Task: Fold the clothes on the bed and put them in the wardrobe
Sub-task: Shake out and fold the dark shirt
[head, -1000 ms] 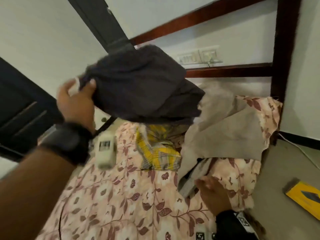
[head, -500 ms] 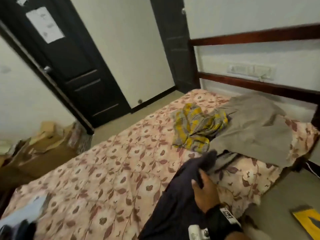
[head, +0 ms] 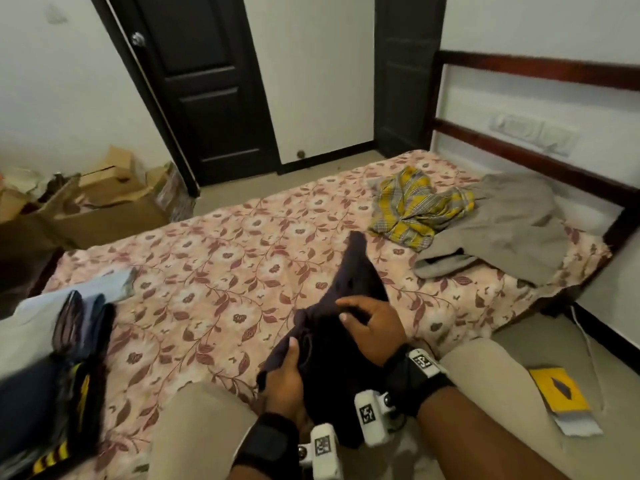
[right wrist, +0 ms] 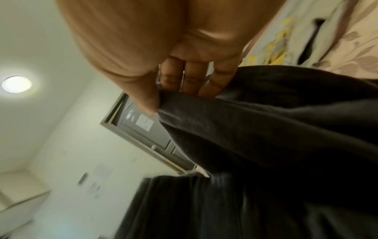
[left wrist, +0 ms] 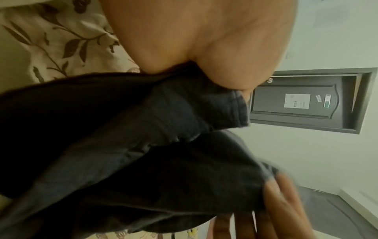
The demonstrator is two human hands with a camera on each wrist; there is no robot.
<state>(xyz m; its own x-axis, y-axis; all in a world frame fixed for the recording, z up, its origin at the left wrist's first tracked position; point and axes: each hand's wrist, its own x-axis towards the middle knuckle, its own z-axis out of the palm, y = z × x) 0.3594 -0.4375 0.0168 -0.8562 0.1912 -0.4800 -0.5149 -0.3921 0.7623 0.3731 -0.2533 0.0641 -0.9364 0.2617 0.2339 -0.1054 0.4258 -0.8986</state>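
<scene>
Both the left hand [head: 284, 379] and right hand [head: 372, 327] grip one dark garment [head: 346, 292]; two loose garments, yellow plaid [head: 415, 209] and grey [head: 512, 230], lie on the bed [head: 225, 271].

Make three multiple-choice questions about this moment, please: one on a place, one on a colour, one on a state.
1. Where does the yellow checked garment lie?
A. on the floor
B. on the bed, beside the grey garment
C. in a cardboard box

2. What colour is the garment in the hands?
A. dark, near black
B. white
C. red

3. How is that garment held?
A. by the left hand only
B. by no hand
C. by both hands

Answers:
1 B: the yellow checked garment rests on the bed, next to the grey garment.
2 A: the dark garment looks near black.
3 C: the left hand and the right hand both grip it.
</scene>
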